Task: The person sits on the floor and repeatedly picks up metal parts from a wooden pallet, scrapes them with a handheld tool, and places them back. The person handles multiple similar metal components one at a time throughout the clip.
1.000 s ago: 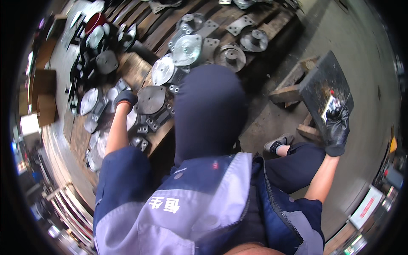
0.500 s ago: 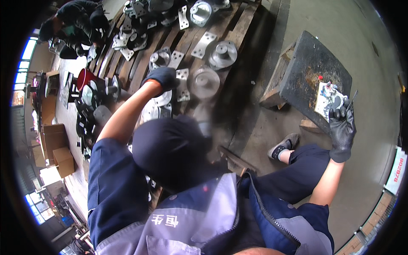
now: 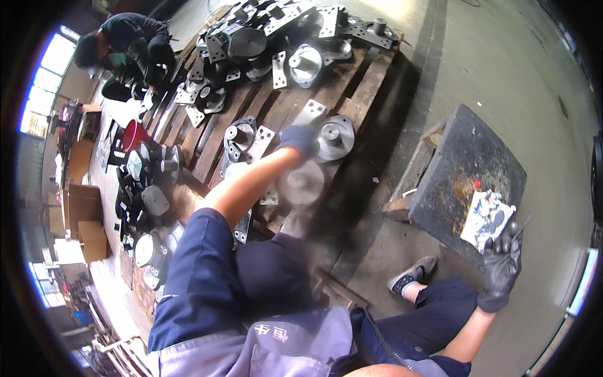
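1. Grey concrete floor (image 3: pixel 540 81), brown slatted wooden pallet (image 3: pixel 276 113) loaded with metal parts; dark-clothed co-worker (image 3: pixel 135 50) crouching off its far left corner.
2. Dark blue-gloved left hand (image 3: pixel 298 139): over the pallet near its right edge, beside a round silver flange with a central hub (image 3: pixel 334 139). Blurred; I can't make out any grip from my end.
3. Pale rectangular drilled plate (image 3: pixel 310 111) just beyond that glove.
4. Black-gloved right hand (image 3: pixel 502 267): fingers bent, at the near corner of a black square-topped wooden stool (image 3: pixel 465 144). I can't say whether it grips anything.
5. Paint-smeared white card (image 3: pixel 483 220) by the stool's right edge; small red piece (image 3: pixel 477 185) near it.
6. Risks, my guess: low left forearm snags parts beneath; outward knock tips the flange off the pallet's edge; dragging right fingers pull the card off or smear the glove.
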`<action>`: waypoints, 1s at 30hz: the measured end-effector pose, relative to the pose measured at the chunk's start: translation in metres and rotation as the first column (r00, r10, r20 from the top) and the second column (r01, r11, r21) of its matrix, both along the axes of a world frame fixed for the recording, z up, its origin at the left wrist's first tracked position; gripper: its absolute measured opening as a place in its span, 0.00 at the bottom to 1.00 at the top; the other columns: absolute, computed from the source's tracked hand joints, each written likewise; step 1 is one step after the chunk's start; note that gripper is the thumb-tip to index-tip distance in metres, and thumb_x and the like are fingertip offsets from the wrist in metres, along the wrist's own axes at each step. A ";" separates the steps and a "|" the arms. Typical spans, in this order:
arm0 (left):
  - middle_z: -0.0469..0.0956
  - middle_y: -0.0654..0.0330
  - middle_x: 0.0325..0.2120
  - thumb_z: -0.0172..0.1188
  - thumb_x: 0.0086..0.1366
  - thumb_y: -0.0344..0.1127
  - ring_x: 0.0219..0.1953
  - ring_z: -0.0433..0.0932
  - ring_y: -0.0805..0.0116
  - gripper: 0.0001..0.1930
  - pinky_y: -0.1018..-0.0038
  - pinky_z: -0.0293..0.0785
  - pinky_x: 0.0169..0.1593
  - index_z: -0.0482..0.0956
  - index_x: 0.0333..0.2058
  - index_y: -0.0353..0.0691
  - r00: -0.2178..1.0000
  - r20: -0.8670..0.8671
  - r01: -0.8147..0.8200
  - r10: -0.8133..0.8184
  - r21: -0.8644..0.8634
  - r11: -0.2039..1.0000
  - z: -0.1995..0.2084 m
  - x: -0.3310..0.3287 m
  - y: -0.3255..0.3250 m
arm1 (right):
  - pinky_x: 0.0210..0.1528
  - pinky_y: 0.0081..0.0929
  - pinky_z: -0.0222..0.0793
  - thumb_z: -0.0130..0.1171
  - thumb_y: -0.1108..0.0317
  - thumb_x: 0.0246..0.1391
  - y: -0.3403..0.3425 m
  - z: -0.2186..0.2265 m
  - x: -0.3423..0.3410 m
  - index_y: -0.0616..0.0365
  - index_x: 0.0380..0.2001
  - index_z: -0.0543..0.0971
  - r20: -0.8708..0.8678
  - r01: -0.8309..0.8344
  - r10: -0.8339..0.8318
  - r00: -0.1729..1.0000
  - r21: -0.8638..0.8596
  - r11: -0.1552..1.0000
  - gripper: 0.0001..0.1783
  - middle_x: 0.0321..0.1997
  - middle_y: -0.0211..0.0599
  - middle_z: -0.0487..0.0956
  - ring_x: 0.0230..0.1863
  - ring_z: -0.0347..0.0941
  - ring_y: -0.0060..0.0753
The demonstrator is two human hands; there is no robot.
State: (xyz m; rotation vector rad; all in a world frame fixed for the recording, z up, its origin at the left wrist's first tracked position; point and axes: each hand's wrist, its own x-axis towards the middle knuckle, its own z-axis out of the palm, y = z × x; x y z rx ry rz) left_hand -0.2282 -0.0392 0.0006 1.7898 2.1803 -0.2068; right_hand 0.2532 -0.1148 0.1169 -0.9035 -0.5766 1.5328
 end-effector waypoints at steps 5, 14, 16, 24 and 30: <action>0.80 0.48 0.28 0.54 0.49 0.36 0.34 0.80 0.49 0.09 0.59 0.75 0.37 0.82 0.26 0.43 0.975 -0.218 0.003 0.028 0.140 0.990 -0.031 -0.062 0.035 | 0.45 0.31 0.66 0.40 0.71 0.63 0.003 0.002 -0.001 0.62 0.55 0.65 -0.112 0.087 -0.092 0.989 -0.047 0.995 0.18 0.25 0.28 0.59 0.28 0.58 0.21; 0.77 0.52 0.41 0.62 0.50 0.46 0.43 0.77 0.54 0.23 0.63 0.74 0.45 0.73 0.46 0.49 0.877 0.111 -0.450 0.467 0.532 0.718 -0.032 -0.102 0.155 | 0.45 0.39 0.63 0.40 0.69 0.62 0.032 -0.013 -0.008 0.64 0.53 0.65 -0.141 0.045 -0.035 0.989 0.069 0.997 0.18 0.23 0.30 0.59 0.25 0.56 0.25; 0.76 0.53 0.44 0.64 0.47 0.46 0.45 0.76 0.54 0.26 0.60 0.73 0.46 0.73 0.48 0.56 0.953 -0.127 -0.111 0.276 0.701 0.704 -0.027 -0.096 0.162 | 0.43 0.37 0.63 0.41 0.69 0.61 0.037 -0.018 -0.005 0.63 0.53 0.65 -0.100 0.059 -0.052 0.994 0.071 0.996 0.18 0.23 0.30 0.59 0.24 0.56 0.24; 0.79 0.51 0.39 0.64 0.45 0.54 0.43 0.78 0.54 0.25 0.64 0.74 0.46 0.81 0.40 0.45 0.965 0.026 -0.257 0.260 0.287 0.923 -0.030 -0.134 0.207 | 0.46 0.34 0.63 0.49 0.77 0.54 0.047 -0.023 -0.005 0.61 0.56 0.65 -0.084 -0.022 0.026 0.996 0.044 0.999 0.24 0.28 0.28 0.61 0.31 0.60 0.24; 0.79 0.52 0.30 0.62 0.49 0.47 0.33 0.78 0.54 0.16 0.62 0.74 0.38 0.79 0.33 0.44 0.981 -0.065 -0.117 0.184 0.558 0.822 -0.047 -0.133 0.175 | 0.43 0.34 0.64 0.45 0.75 0.58 0.057 -0.027 -0.028 0.60 0.54 0.66 -0.102 -0.026 0.027 0.994 0.006 1.000 0.20 0.26 0.27 0.60 0.29 0.59 0.23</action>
